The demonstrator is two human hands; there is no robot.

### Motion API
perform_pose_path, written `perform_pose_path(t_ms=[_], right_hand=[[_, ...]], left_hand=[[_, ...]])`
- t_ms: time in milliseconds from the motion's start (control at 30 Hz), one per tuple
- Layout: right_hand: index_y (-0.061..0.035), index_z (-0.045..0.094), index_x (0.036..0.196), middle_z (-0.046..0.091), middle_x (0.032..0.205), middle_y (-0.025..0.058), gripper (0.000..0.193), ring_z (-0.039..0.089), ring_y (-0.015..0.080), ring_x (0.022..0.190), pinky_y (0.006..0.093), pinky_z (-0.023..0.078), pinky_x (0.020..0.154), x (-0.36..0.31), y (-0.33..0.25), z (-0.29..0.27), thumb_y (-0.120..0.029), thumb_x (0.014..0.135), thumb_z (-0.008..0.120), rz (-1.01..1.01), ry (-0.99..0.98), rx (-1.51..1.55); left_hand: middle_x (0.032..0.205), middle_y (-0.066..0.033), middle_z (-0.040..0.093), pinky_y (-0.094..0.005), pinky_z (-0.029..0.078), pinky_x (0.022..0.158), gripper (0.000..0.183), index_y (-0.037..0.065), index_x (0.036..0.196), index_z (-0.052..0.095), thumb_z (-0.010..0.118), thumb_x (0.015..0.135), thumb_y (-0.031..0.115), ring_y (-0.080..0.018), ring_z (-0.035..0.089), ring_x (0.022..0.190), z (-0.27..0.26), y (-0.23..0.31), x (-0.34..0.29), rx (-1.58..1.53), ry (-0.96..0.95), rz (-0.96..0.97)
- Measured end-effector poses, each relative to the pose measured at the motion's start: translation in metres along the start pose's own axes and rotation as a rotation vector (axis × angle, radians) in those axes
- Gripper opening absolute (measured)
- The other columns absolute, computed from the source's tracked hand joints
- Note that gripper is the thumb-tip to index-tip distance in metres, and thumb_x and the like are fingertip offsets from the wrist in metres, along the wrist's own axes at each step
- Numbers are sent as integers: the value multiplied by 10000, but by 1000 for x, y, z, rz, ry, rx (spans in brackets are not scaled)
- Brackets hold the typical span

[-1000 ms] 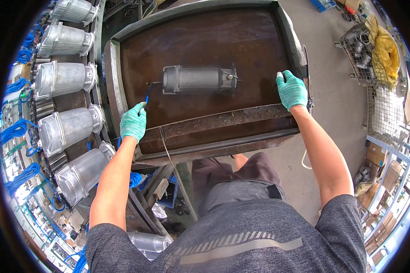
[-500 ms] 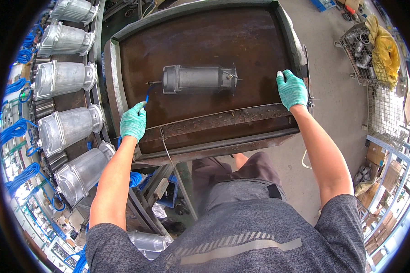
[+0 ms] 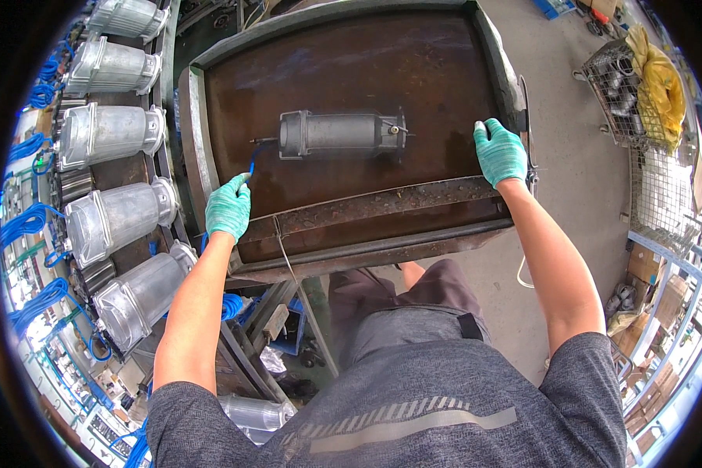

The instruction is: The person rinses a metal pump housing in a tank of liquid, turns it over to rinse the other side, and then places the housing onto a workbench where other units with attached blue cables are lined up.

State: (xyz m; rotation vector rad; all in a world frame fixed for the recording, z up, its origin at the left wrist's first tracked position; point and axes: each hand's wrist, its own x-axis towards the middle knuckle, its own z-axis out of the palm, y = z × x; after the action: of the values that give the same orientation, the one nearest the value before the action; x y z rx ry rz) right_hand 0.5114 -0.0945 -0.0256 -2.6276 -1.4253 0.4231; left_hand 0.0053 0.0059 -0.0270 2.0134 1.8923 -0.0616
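A grey metal cylindrical housing [image 3: 339,134], like a pump or motor body, lies crosswise in a dark, rectangular metal tank [image 3: 197,140] that seems to hold brownish liquid. From the housing's left end a blue cable [image 3: 252,165] runs down to my left hand [image 3: 228,207], in a green glove, whose fingers close on it over the tank's near left part. My right hand [image 3: 500,154], gloved alike, is curled at the tank's right side, thumb pointing away from me. Whatever its fingers grip is hidden.
Several silver housings [image 3: 111,136] with blue cable coils [image 3: 25,225] line a rack at the left. A rusty crossbar [image 3: 382,204] spans the tank's near part. At the right stands a wire cage cart [image 3: 612,93] with a yellow cloth [image 3: 657,86].
Reflections on the liquid's surface shift slightly. Both hands and the housing keep nearly the same places.
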Motion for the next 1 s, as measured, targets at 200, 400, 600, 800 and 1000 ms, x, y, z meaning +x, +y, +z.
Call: perform_pose_path(t_ms=[200,400,600,800,1000], right_hand=[[-89,680,1048,729,952,246,385,697,461,906,538,566,811,2,4,5,-430,1054,499,-16,17,0],[-89,675,1033,727,940,246,387,693,466,898,543,564,805,2,6,7,-431,1054,497,-27,31,5],[-89,676,1036,727,949,247,387,692,468,903,544,564,807,1,3,5,-432,1054,497,-21,21,6],[-84,677,1043,730,952,245,388,696,461,902,537,568,806,1,4,4,-427,1056,497,-29,14,-4],[-86,678,1045,731,960,244,389,698,459,900,534,571,803,1,3,4,-429,1059,496,-27,8,-1]], left_hand=[[1041,-209,725,-483,559,847,311,218,1236,744,569,982,257,-400,708,927,-3,4,-1,-6,-3,-4],[1027,-216,721,-482,559,840,305,213,1229,748,573,983,257,-403,706,923,-5,7,-1,2,-24,-31],[1029,-217,723,-477,557,842,303,212,1229,748,568,989,257,-402,706,921,-2,3,-1,-6,-15,-18],[1051,-198,729,-466,558,840,300,220,1236,747,576,991,252,-392,709,931,-4,5,-2,-40,-9,-25],[1059,-191,732,-456,561,846,300,217,1241,745,582,990,245,-384,713,936,-6,7,-2,-31,-32,-54]])
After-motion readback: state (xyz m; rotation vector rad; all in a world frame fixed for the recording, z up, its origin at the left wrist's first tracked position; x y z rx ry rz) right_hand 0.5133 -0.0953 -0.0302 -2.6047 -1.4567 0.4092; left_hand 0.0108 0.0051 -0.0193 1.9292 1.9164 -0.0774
